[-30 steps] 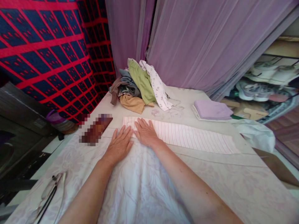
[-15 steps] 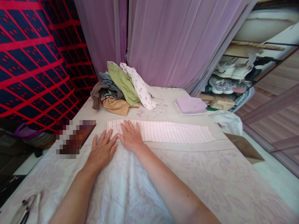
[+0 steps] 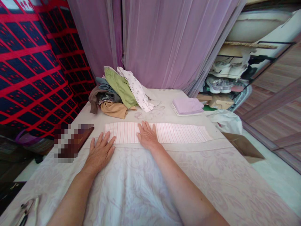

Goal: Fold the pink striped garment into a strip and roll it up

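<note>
A long pink-and-white striped cloth (image 3: 181, 133), folded into a flat strip, lies across the bed. My right hand (image 3: 147, 135) rests palm down on it, left of its middle, with fingers spread. At the strip's left end, my left hand (image 3: 100, 153) lies flat, its fingertips touching or just beside the cloth's edge. Neither hand grips anything. Whether the strip is a garment or a plain cloth I cannot tell.
Behind the strip, a heap of crumpled clothes (image 3: 119, 91) sits at left and a folded lilac cloth (image 3: 188, 106) at right. A blurred dark red flat object (image 3: 75, 142) lies left of my left hand. Cords (image 3: 27, 210) lie front left; shoes (image 3: 219, 84) stand on a rack.
My right hand has slid rightward along the striped cloth, away from my left hand. My left hand stays near the strip's left end. The view has shifted slightly.
</note>
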Demonstrator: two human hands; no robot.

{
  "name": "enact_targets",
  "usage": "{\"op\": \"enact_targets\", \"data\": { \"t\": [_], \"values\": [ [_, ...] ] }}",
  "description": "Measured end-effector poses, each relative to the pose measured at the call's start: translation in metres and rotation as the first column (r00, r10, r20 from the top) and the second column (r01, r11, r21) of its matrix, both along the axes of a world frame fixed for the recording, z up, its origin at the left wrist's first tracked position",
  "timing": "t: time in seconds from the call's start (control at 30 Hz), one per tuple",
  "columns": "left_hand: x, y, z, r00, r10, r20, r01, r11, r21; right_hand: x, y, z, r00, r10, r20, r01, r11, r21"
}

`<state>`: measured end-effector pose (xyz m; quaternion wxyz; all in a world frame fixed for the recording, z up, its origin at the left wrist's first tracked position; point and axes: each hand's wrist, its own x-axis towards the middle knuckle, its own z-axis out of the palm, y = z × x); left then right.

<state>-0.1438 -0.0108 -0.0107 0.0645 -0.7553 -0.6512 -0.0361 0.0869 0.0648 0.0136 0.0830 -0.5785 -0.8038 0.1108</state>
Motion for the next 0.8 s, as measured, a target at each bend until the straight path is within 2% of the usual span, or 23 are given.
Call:
{"op": "enact_targets", "data": {
  "t": [0.17, 0.3, 0.47, 0.6, 0.7, 0.8],
  "values": [
    [0.002, 0.001, 0.003, 0.999, 0.03, -0.044, -0.031, 0.999, -0.027, 0.022, 0.012, 0.001, 1.0, 0.017, 0.013, -0.016, 0.995, -0.099],
    [0.003, 0.0, 0.002, 0.999, 0.03, -0.041, -0.03, 1.0, -0.006, 0.038, 0.013, 0.004, 0.999, -0.032, 0.029, 0.032, 0.999, -0.023],
    [0.003, 0.0, 0.005, 0.998, 0.027, -0.056, -0.026, 1.0, 0.016, 0.048, 0.01, -0.002, 0.991, 0.1, 0.087, -0.097, 0.994, -0.047],
    [0.011, 0.001, 0.017, 0.997, 0.031, -0.073, -0.028, 0.998, 0.048, 0.051, 0.008, 0.0, 0.998, 0.038, 0.041, -0.037, 0.999, -0.032],
    [0.033, 0.006, 0.023, 0.999, -0.036, -0.032, 0.038, 0.997, 0.06, 0.053, 0.003, -0.002, 0.999, 0.037, 0.029, -0.037, 0.999, 0.009],
    [0.067, 0.012, 0.021, 0.976, -0.212, 0.045, 0.212, 0.977, -0.003, 0.052, -0.002, -0.006, 0.994, 0.102, 0.042, -0.102, 0.995, -0.007]
  ]
}}
